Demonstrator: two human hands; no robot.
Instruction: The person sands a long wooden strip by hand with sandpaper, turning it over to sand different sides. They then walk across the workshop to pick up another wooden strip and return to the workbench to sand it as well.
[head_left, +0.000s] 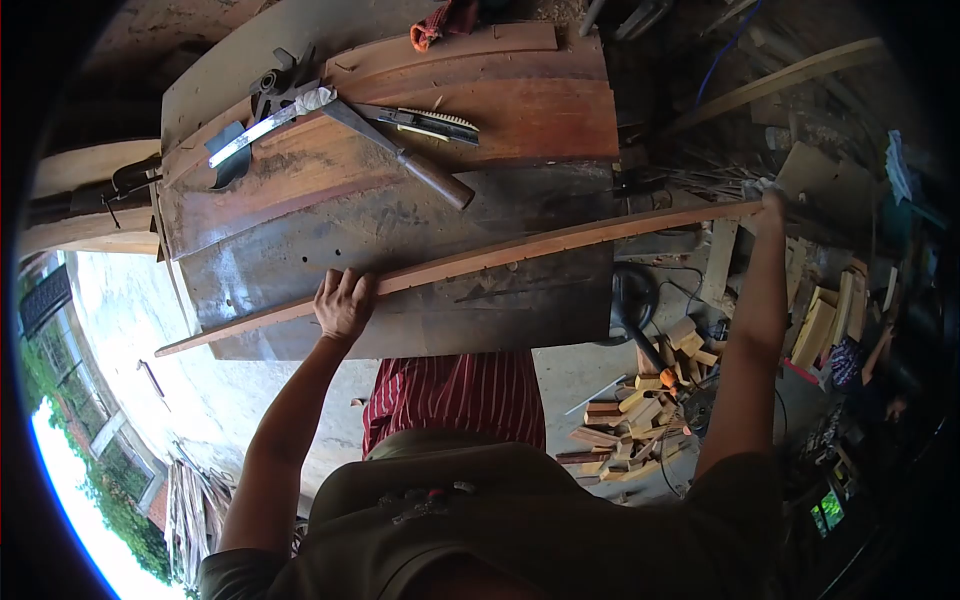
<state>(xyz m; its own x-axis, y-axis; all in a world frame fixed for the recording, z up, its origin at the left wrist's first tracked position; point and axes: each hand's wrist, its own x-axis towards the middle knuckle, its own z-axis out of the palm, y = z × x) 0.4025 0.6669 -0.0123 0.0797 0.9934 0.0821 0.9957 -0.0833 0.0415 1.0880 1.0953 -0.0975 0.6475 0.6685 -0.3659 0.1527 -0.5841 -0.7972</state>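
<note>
A long thin wooden strip [520, 247] lies slantwise over the workbench [420, 325], and both its ends reach past the bench edges. My left hand [346, 303] is closed over the strip left of its middle. Out beyond the bench's right edge, my right hand [770, 197] grips the strip's far right end; its fingers are partly hidden. Behind the strip, a wood-handled tool [432, 178] rests on a reddish board [540, 115]. Beside it lie a long blade with a white-wrapped end [262, 134] and a black tool with a toothed edge [438, 126].
Wood offcuts [640, 425] are heaped on the floor at the right, near a dark round machine part [633, 295]. Long sticks [195, 520] stand at the lower left. A red cloth [430, 30] sits at the bench's back. At the far right, another person's arm [880, 350] shows.
</note>
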